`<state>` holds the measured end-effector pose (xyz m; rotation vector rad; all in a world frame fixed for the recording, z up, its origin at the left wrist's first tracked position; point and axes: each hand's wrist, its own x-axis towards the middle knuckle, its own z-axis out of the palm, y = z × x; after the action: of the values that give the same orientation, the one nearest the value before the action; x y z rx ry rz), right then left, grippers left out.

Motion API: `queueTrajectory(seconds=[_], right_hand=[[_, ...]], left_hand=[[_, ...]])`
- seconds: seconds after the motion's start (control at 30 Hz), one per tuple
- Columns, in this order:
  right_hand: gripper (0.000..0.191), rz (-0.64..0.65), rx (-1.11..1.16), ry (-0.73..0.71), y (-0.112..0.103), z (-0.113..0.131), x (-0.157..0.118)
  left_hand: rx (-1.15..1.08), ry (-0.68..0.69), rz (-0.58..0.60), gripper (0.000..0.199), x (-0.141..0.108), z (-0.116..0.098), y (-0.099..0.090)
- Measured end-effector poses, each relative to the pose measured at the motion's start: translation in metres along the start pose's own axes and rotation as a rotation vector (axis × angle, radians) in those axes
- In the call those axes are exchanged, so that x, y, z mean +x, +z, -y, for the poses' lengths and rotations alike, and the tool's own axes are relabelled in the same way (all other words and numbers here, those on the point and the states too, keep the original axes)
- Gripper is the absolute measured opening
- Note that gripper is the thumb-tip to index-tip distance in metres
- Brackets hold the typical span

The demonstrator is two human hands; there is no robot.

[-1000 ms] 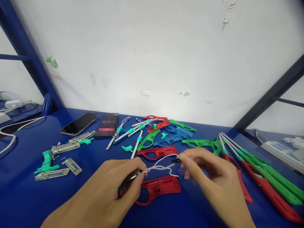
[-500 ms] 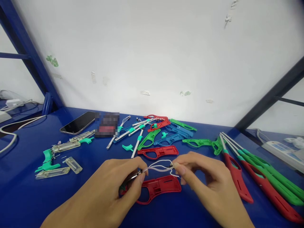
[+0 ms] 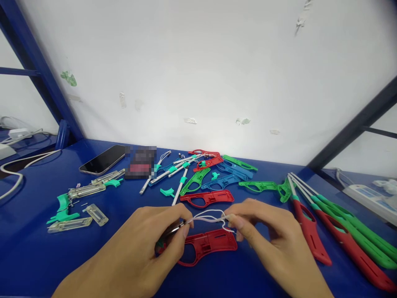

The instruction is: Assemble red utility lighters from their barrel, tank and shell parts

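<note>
My left hand (image 3: 136,244) is closed around a shiny metal lighter tube (image 3: 173,229), mostly hidden in the fingers. Thin white wires (image 3: 207,217) run out of the tube toward my right hand (image 3: 273,238), which pinches them between thumb and fingertips. One loose white end curls down beside the right fingers. Just below the wires lies a red lighter handle half (image 3: 214,243), its hollow inner side up, on the blue table. Behind the hands is another red handle half (image 3: 214,198).
Clear fuel tanks (image 3: 87,190) and teal triggers (image 3: 62,209) lie at left, near a phone (image 3: 102,159). Tube assemblies (image 3: 167,174) and red, green and blue handle halves (image 3: 223,181) are scattered at the back. Whole-looking long lighters (image 3: 344,244) fan out at right.
My right fingertips have shifted slightly on the wires, and a dark tip seen beside them earlier no longer shows. My left hand keeps its place.
</note>
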<state>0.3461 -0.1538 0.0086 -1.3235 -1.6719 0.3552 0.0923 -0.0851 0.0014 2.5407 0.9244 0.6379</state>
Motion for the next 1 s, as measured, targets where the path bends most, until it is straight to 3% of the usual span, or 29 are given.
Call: queueTrajectory(seconds=[0.37,0.6,0.83,1.0], right_hand=[[0.017,0.103,0.002,-0.066,-0.0004,-0.0031,-0.0009],[0.017,0.161,0.039,-0.023,0.0006,-0.0015,0.0001],[0.019,0.136,0.051,0.019,0.0050,-0.0022,-0.0022],[0.016,0.082,0.044,0.043,0.0046,-0.0005,-0.0081]], left_hand=[[-0.050,-0.019,-0.010,0.021,0.0022,-0.0030,-0.0020],[-0.066,-0.012,0.017,0.023,0.0022,-0.0045,-0.0023],[-0.084,-0.050,0.091,0.026,-0.0001,-0.0034,0.0002],[-0.137,-0.102,0.077,0.033,0.0037,-0.0059,0.0019]])
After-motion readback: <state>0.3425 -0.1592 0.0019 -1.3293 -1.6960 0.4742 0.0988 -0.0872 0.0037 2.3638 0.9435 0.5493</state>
